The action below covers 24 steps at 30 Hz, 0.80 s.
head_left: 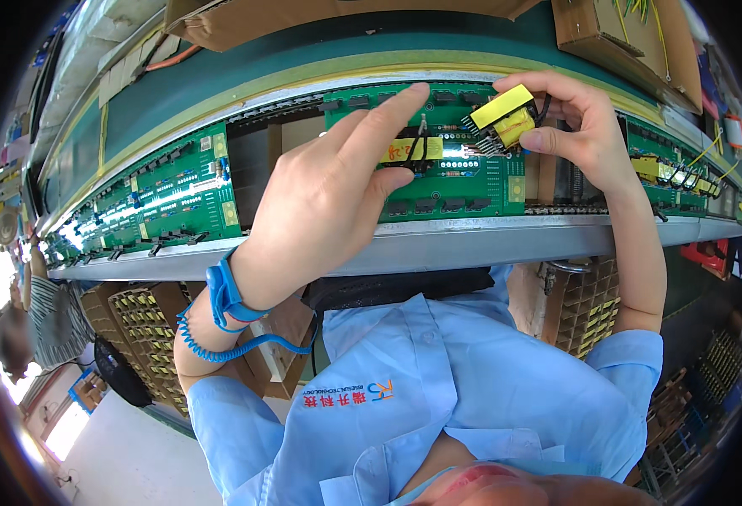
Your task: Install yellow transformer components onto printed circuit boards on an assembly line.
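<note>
In my right hand (586, 126) is a yellow-taped transformer (514, 122), gripped between thumb and fingers and tilted, its row of metal pins pointing down and left over a green circuit board (472, 181). Black leads show beside my fingers. A second yellow transformer (428, 149) lies on the board, with black wires looped upright from it. Across its left part reaches my left hand (329, 185), index finger stretched toward the board's far edge and thumb by the black wires. Thumb and index are apart, and the hand hides part of the board.
More green boards (168, 190) sit along the metal-edged track (489, 244), left and right. Cardboard boxes (632, 42) stand beyond it. Below are divided cartons (147, 325) of yellow parts. A blue coiled cord (219, 346) runs from my left wristband. Another person (54, 325) is at far left.
</note>
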Each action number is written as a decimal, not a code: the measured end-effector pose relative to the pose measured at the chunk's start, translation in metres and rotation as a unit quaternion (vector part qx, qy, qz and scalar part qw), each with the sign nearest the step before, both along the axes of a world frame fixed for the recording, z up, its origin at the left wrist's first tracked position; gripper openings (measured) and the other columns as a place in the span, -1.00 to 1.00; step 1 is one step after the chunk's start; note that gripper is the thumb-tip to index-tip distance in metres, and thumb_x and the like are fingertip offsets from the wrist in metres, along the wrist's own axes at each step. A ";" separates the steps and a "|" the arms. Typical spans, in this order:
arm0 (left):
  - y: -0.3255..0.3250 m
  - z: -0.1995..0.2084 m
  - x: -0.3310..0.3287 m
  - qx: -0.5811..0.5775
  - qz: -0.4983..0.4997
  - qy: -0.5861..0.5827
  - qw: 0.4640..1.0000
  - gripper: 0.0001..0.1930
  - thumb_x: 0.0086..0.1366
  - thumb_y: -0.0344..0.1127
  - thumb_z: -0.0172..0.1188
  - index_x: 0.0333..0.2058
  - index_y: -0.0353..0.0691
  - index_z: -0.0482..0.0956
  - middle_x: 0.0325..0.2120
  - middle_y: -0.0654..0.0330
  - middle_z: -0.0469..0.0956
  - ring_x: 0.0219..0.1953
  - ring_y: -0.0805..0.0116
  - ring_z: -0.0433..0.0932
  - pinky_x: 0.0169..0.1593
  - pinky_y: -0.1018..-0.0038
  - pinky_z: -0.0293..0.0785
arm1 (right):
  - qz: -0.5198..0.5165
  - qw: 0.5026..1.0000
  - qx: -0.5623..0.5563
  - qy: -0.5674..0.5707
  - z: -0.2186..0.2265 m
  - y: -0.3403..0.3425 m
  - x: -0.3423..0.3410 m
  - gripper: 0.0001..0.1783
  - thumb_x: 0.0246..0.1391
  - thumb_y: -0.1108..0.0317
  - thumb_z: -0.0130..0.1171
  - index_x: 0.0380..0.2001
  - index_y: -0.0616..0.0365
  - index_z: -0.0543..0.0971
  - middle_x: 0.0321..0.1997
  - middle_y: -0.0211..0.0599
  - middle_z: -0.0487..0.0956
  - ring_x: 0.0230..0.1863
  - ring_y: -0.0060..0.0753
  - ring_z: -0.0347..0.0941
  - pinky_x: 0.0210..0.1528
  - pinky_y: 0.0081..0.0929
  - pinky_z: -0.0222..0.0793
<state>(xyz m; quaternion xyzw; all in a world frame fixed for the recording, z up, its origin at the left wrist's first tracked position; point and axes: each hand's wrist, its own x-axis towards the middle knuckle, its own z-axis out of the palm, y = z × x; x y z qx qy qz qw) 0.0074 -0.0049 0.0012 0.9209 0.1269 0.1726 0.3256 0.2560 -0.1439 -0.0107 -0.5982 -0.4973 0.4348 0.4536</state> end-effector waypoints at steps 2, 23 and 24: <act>0.000 0.004 -0.001 -0.027 0.007 0.024 0.999 -0.35 0.10 -0.52 0.27 0.20 -0.12 0.33 -0.22 0.02 0.56 -0.25 0.06 0.58 -0.27 0.31 0.57 | 0.001 1.000 -0.014 0.000 -0.003 0.001 -0.001 -0.51 -0.08 0.58 0.29 0.02 0.19 0.54 -0.08 -0.33 0.59 -0.11 -0.58 0.52 0.02 -0.61 0.42; 0.003 -0.002 -0.002 -0.017 0.003 0.015 1.000 -0.45 0.05 -0.52 0.32 0.08 -0.16 0.47 -0.18 0.07 0.58 -0.33 0.15 0.61 -0.29 0.41 0.58 | 0.055 0.892 0.061 -0.444 0.035 0.011 -0.050 -0.55 -0.26 0.56 0.30 -0.16 0.15 0.59 -0.25 -0.30 0.56 -0.30 -0.17 0.55 -0.32 -0.34 0.45; 0.003 -0.002 -0.002 -0.020 0.005 0.017 1.000 -0.45 0.05 -0.53 0.32 0.08 -0.16 0.48 -0.18 0.07 0.58 -0.32 0.14 0.61 -0.28 0.41 0.58 | 0.067 0.884 0.084 -0.456 0.034 0.014 -0.051 -0.60 -0.23 0.54 0.28 -0.18 0.18 0.59 -0.30 -0.31 0.54 -0.35 -0.19 0.54 -0.37 -0.32 0.43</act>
